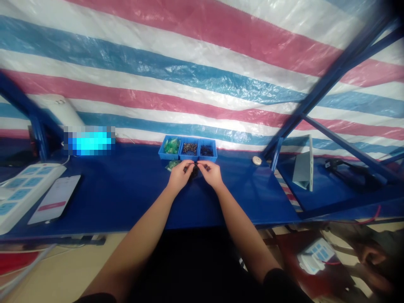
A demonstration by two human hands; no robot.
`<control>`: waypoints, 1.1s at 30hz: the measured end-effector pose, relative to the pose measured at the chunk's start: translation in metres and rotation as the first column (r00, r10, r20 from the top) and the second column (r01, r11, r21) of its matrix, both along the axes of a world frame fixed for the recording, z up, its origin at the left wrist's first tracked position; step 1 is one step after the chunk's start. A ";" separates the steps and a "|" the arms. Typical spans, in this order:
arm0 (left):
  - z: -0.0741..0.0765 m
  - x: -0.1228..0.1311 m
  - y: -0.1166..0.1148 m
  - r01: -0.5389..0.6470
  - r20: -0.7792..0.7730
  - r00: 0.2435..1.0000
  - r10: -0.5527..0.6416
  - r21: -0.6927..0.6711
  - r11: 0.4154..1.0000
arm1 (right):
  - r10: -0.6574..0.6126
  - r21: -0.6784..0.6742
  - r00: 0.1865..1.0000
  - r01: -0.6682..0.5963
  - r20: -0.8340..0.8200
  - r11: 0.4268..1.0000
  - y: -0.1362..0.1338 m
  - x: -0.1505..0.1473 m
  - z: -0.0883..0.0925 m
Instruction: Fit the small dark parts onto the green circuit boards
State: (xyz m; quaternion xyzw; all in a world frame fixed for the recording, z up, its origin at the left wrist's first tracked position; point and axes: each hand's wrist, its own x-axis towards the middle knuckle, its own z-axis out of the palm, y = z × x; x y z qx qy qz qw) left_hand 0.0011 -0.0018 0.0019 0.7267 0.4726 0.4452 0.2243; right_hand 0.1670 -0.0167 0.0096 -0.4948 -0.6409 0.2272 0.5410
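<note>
— Where are your hands right now?

— Both are out in front of you on the blue surface [126, 198], close together, just before the three blue bins. Your left hand [180, 174] and your right hand [211, 173] meet over a small dark part [195, 170] that sits between them.

— Are your fingers gripping it?

— Your fingers [189, 166] on both hands are drawn in narrow and curled toward that dark part, and they seem pinched on it from either side. It is too small and blurred to say what it is.

— What is in the bins?

— The left bin [171, 148] has green pieces, the middle bin [190, 149] holds small brownish metal bits, and the right bin [207, 150] carries dark bits. A few green pieces [172, 164] also lie loose on the surface just beside your left hand.

— Anything else near you?

— To your left lies a phone [55, 198] with a lit screen, and next to it a white power strip [22, 191]. To your right a small round white object [256, 160] rests on the surface, well apart from your hands. Behind everything hangs a striped tarp [202, 63] in red, white and blue.
</note>
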 end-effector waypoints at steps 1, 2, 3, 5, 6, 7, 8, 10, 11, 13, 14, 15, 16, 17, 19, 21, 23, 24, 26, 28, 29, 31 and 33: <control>0.000 0.000 0.000 0.007 -0.002 1.000 -0.007 0.002 1.000 | 0.000 -0.003 1.000 0.000 0.000 1.000 0.000 0.000 0.000; 0.001 0.000 0.000 0.014 -0.004 1.000 -0.014 0.002 1.000 | 0.003 -0.006 1.000 -0.003 -0.001 1.000 0.000 0.000 0.000; 0.001 0.000 -0.001 0.020 -0.006 1.000 -0.020 0.000 1.000 | 0.009 -0.009 1.000 -0.009 -0.004 1.000 0.000 0.000 0.000; 0.003 -0.001 -0.001 0.023 -0.008 1.000 -0.023 -0.007 1.000 | 0.028 -0.018 1.000 -0.028 -0.010 0.999 0.000 0.000 -0.001; 0.003 -0.001 -0.002 0.021 -0.008 1.000 -0.021 -0.011 1.000 | 0.039 -0.023 0.999 -0.039 -0.013 0.999 0.001 -0.001 -0.002; 0.004 -0.001 -0.002 0.020 -0.009 1.000 -0.021 -0.015 1.000 | 0.047 -0.027 0.999 -0.047 -0.016 0.999 0.001 -0.001 -0.002; 0.005 -0.001 -0.002 0.020 -0.011 1.000 -0.021 -0.018 1.000 | 0.053 -0.029 0.998 -0.053 -0.018 0.998 0.001 -0.001 -0.003; 0.006 -0.001 -0.003 0.023 -0.024 0.999 -0.023 -0.019 1.000 | 0.053 -0.030 0.998 -0.054 -0.018 0.998 0.001 -0.002 -0.004; 0.007 -0.001 -0.003 0.023 -0.032 0.999 -0.024 -0.020 1.000 | 0.050 -0.028 0.999 -0.051 -0.017 0.998 0.001 -0.002 -0.004; 0.008 -0.001 -0.004 0.023 -0.046 0.999 -0.024 -0.022 0.999 | 0.048 -0.021 0.999 -0.048 -0.014 0.999 0.001 -0.002 -0.004; 0.008 -0.001 -0.004 0.022 -0.050 0.998 -0.023 -0.025 0.999 | 0.049 -0.017 0.999 -0.049 -0.013 0.999 0.001 -0.002 -0.004; 0.008 -0.001 -0.004 0.022 -0.050 0.998 -0.024 -0.029 0.999 | 0.049 -0.013 0.999 -0.049 -0.012 0.999 0.001 -0.002 -0.004; 0.008 -0.001 -0.004 0.022 -0.047 0.999 -0.024 -0.032 0.999 | 0.047 -0.012 0.999 -0.047 -0.009 0.999 0.001 -0.001 -0.003; 0.008 -0.001 -0.004 0.023 -0.040 0.999 -0.025 -0.034 0.999 | 0.042 -0.014 0.999 -0.042 -0.007 0.999 0.001 -0.001 -0.003; 0.007 0.000 -0.005 0.026 -0.020 0.999 -0.027 -0.038 0.999 | 0.027 -0.019 1.000 -0.027 -0.006 0.999 0.001 -0.001 -0.002; 0.006 0.000 -0.005 0.027 -0.005 1.000 -0.028 -0.040 0.999 | 0.019 -0.018 1.000 -0.019 -0.010 1.000 0.001 -0.001 -0.002; 0.005 0.001 -0.005 0.032 -0.002 0.999 -0.032 -0.037 0.999 | 0.024 -0.009 1.000 -0.024 -0.017 1.000 0.001 -0.001 -0.002; 0.004 0.001 -0.005 0.034 -0.004 0.999 -0.035 -0.035 0.999 | 0.028 -0.003 0.999 -0.028 -0.019 1.000 0.001 -0.001 -0.002; 0.004 0.000 -0.004 0.039 -0.017 0.999 -0.040 -0.031 0.999 | 0.035 -0.001 0.999 -0.035 -0.021 0.999 0.001 -0.001 -0.003; 0.004 0.000 -0.004 0.040 -0.031 0.999 -0.041 -0.025 0.999 | 0.039 -0.005 0.999 -0.039 -0.017 0.999 0.002 -0.001 -0.004; 0.004 0.000 -0.003 0.040 -0.036 0.999 -0.041 -0.022 0.999 | 0.041 -0.007 0.999 -0.041 -0.015 0.999 0.002 -0.002 -0.004; 0.004 -0.001 -0.003 0.038 -0.039 0.998 -0.039 -0.021 0.999 | 0.046 -0.004 0.999 -0.046 -0.013 0.999 0.002 -0.002 -0.004; 0.004 0.000 -0.003 0.033 -0.040 0.999 -0.034 -0.025 0.999 | 0.040 -0.001 0.999 -0.040 -0.013 0.999 0.002 -0.002 -0.004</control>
